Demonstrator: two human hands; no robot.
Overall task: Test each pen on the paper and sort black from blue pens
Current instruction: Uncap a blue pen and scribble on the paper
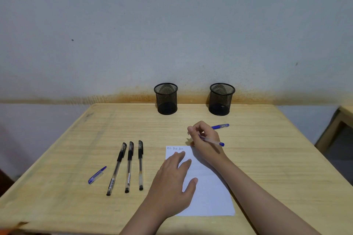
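Testing a blue pen (211,140) at the paper's (208,192) top edge.
Our right hand (203,137) pinches it; our left hand (174,181), flat below, pins the sheet: we keep strokes short.

Setting: plain desk station in a home or small study room; exact room type cannot be told. Evidence: light wood-grain table (267,158) pushed against a bare pale blue-grey wall (172,25). Wall carries a rusty orange-brown stain band (133,97) along the line of the table's far edge, with a few dark specks higher up, suggesting an ordinary lived-in room rather than a lab or shop. Stationery only: two black mesh pen cups, left cup (166,98) and right cup (221,99), at the far edge. A second wooden furniture piece (332,129) shows at far right, over dark floor.
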